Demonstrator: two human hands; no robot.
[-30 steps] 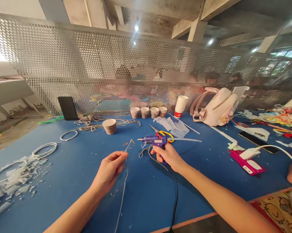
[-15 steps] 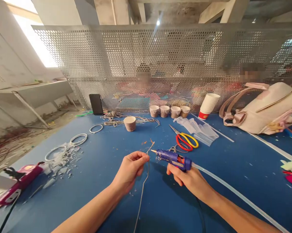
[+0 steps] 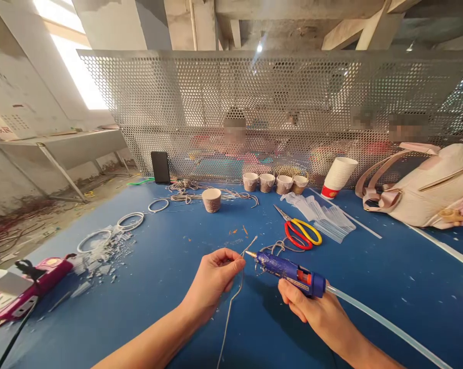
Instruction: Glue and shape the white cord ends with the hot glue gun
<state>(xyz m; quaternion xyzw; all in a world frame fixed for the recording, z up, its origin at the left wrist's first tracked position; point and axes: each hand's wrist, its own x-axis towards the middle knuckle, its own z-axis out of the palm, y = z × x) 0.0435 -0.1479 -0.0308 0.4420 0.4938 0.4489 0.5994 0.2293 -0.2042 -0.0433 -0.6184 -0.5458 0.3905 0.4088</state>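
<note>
My left hand pinches a thin beige cord between thumb and fingertips. One short end of the cord points up and right past the fingers; the long part hangs down toward the near edge. My right hand is wrapped round the handle of a blue glue gun, with a clear glue stick coming out of its back. The gun's metal tip is beside the cord, just right of my left fingertips; whether they touch I cannot tell. Ahead stands a cord-wrapped cup.
Red and yellow scissors lie beyond the gun, near clear plastic strips. Several small cups, stacked paper cups and a pink bag line the back. White rings and a pink power strip are left.
The view has shifted, so the table's things appear slightly lower and further right. Both hands still hold the cord and glue gun, and the gun's tip now points near the cord close to my left fingertips.
</note>
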